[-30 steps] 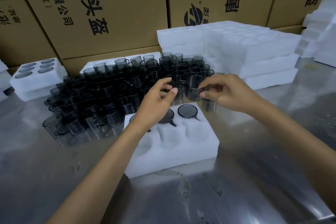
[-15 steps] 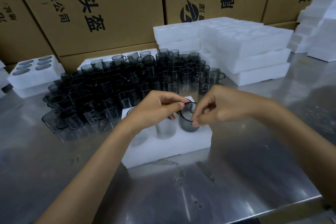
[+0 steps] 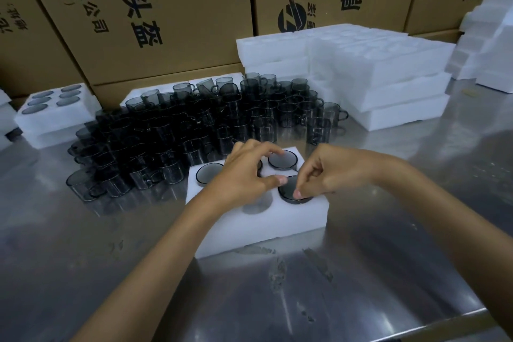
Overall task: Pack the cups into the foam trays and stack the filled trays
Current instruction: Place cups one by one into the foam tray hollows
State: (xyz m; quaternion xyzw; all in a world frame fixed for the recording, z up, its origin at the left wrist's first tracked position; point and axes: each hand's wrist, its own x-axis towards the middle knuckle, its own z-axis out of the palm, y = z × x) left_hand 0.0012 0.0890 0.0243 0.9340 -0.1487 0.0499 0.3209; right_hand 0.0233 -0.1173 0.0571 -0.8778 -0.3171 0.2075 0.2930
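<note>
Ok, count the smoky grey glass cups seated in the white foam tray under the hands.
3 visible: back left, back right, and front right, pinched by the right hand. The left hand covers the back middle pocket, so a fourth may hide there.

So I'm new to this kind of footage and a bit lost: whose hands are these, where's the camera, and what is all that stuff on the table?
The camera sits on a person's head, looking forward and down, so both arms belong to the wearer. No machine is involved.

On the steel table lies a white foam tray with round pockets. The right hand pinches the rim of a dark glass cup sitting in a front pocket. The left hand hovers over the tray's middle, thumb near that cup; whether it touches is unclear.

Behind stands a crowd of loose cups. A filled tray sits at the left, empty trays are stacked at the right, and cardboard boxes stand along the back.
</note>
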